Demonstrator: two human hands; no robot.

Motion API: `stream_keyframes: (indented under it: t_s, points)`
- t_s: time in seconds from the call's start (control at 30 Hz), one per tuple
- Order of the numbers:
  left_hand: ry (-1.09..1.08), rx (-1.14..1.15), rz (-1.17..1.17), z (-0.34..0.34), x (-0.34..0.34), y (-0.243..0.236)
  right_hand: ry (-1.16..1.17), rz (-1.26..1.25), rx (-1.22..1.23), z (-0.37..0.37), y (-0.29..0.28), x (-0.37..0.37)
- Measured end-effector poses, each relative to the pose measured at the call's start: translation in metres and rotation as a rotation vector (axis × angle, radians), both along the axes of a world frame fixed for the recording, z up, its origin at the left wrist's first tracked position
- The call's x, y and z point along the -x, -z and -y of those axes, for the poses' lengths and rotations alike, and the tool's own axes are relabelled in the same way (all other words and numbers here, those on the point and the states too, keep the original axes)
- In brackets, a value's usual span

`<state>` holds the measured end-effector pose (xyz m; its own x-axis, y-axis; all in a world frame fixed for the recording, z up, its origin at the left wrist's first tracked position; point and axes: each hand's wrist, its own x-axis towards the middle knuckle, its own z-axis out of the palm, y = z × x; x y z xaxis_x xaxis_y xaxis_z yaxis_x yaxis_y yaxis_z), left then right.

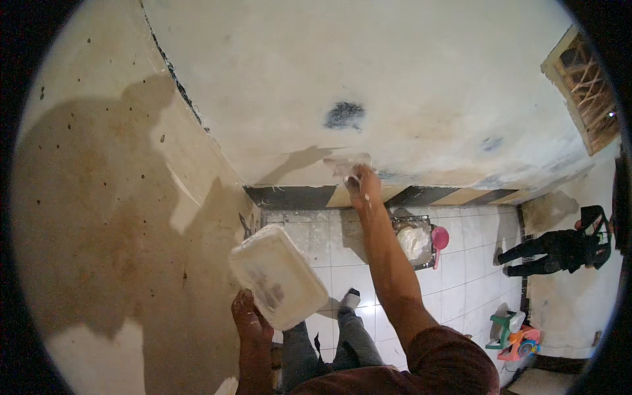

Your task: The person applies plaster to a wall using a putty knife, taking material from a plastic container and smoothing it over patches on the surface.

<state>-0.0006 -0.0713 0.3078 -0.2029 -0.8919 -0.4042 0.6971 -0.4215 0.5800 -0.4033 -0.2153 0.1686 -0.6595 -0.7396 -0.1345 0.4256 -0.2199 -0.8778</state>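
My left hand [252, 319] grips the lower left edge of a pale, rectangular plastic tray [289, 289] smeared with white material, low beside the left wall [118, 197]. My right hand [362, 187] is raised on an outstretched arm, closed on a flat, blurred scraper [339, 163] that lies at the lower part of the off-white wall [428, 72] in front of me, just above a dark and beige striped band [289, 196]. A dark scuffed patch [344, 115] marks the wall above the scraper.
On the white tiled floor [464, 276] sit a dark tray [419, 260] with a white lump and a pink dipper [440, 239]. A person in dark clothes [553, 243] stands at the right, near colourful plastic items [513, 336]. A lattice opening [579, 85] is at upper right.
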Motion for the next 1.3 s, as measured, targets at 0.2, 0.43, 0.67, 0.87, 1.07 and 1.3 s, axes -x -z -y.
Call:
stream_keyframes:
  t_s: [0.2,0.43,0.67,0.87,1.07,1.3]
  points:
    - [-0.05,-0.019,0.126,-0.004,-0.023,-0.002,0.074,0.208,0.24,0.062,-0.14,-0.059]
    - [-0.032,-0.054,0.065,-0.006,-0.025,0.002,0.229,-0.785,0.054,-0.006,-0.145,-0.089]
    - [-0.057,-0.076,0.09,-0.012,-0.032,0.006,0.375,-1.789,-0.079,0.06,-0.099,-0.077]
    - [-0.069,-0.085,0.147,-0.018,-0.036,-0.012,-0.142,-1.861,-0.247,0.033,-0.033,-0.08]
    - [-0.081,-0.071,0.081,-0.02,-0.042,-0.006,0.145,-1.877,-0.166,-0.023,-0.082,-0.075]
    - [-0.051,-0.108,0.071,-0.023,-0.045,0.016,0.476,-2.101,0.253,0.031,-0.181,-0.068]
